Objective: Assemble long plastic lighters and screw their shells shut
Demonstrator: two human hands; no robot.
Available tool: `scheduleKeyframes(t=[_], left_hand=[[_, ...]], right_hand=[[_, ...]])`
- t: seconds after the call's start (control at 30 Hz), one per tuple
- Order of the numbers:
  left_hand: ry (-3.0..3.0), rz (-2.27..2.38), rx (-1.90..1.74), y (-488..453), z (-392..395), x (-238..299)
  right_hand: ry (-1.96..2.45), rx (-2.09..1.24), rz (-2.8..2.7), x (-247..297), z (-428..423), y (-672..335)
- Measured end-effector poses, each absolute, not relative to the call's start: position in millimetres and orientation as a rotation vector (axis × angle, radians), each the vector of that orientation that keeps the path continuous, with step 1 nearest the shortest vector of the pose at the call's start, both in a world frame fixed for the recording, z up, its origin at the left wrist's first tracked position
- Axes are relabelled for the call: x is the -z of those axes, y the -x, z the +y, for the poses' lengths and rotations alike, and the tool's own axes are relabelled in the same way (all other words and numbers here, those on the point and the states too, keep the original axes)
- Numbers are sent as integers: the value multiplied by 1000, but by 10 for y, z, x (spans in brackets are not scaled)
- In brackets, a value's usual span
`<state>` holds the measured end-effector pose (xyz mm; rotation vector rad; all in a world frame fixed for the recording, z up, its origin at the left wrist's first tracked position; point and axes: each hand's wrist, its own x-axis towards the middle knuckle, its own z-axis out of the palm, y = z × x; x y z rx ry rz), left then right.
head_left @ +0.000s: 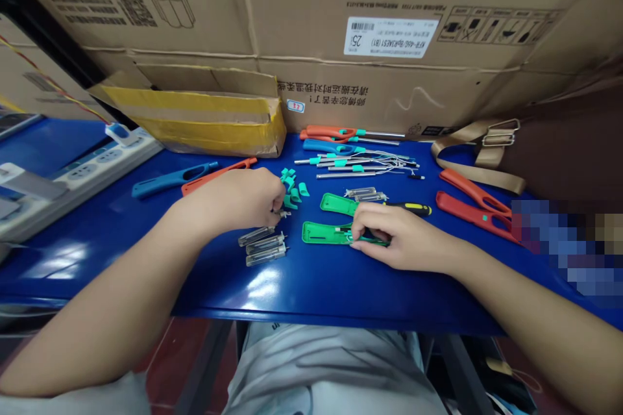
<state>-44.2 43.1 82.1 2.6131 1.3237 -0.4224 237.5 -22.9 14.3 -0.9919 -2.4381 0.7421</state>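
Note:
My left hand [246, 199] is closed in a pinch beside a pile of small teal plastic clips [293, 186], its fingertips on a small clear piece with a metal tip [281, 213]. Just below it lie three clear plastic tubes [263, 245]. My right hand [394, 231] is closed, pressing down on the nearer of two green plastic handle shells [318, 233]. The second green shell [338, 204] lies just behind it. A black and yellow screwdriver [413, 208] sits behind my right hand.
On the blue table [302, 285] lie orange handle shells [470, 207], a blue shell [170, 179] and an orange one at left, and metal rods with teal sleeves [355, 165]. Cardboard boxes [389, 45] wall the back. A power strip [92, 165] is at left, a strapped bag at right.

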Motion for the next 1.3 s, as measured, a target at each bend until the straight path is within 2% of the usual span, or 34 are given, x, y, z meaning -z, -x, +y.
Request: scheduleKeyframes(t=[0.2,0.3,0.4,0.53,1.0,1.3], left_hand=[[-2729,1267,284,456,458,-794],[-2708,1121,127,422,453,-795],[-2471,893,-67,314,390,-759],[-2146,738,-124,127,264,-639],[-2078,741,-127,4,278,-419],[-2139,752,-126,6,275,-433]], right_hand=[[1153,-873,-2236,-189,-240,-2380],[1322,-1101,-2046,-231,-263,-2367],[1392,-1368,-1804,-262,-280,-2344],[1355,-1519,-1629,-270,-276,-2310],[1333,-1513,-1653,-296,-276,-2292],[1325,-1382,-1843,-255,-260,-2323]])
